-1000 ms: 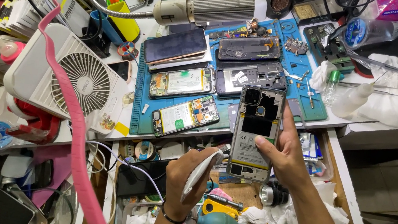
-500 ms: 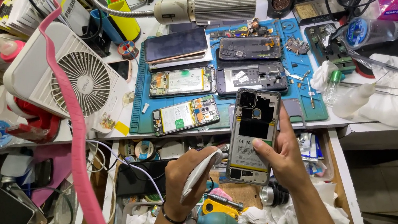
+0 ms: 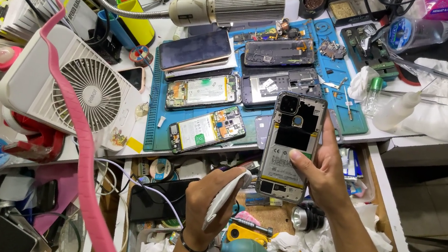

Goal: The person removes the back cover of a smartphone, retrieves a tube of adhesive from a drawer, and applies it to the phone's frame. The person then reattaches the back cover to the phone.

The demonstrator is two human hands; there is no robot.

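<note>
- Head view: right hand [image 3: 325,175] pinches an opened phone [image 3: 290,145] with its fingers, upright above the surface [image 3: 314,132] edge.
- Left hand [image 3: 215,199] has fingers wrapped around a white tool [image 3: 225,198], just beside the phone.

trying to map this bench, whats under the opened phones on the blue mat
The opened phones lie on the blue mat, which covers the white table. What lies beneath each phone is covered. The right hand holds a phone frame above the mat's near edge, hiding that part.

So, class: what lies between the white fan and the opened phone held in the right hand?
In the head view, two opened phones on the blue mat lie between the fan and the held phone.
</note>
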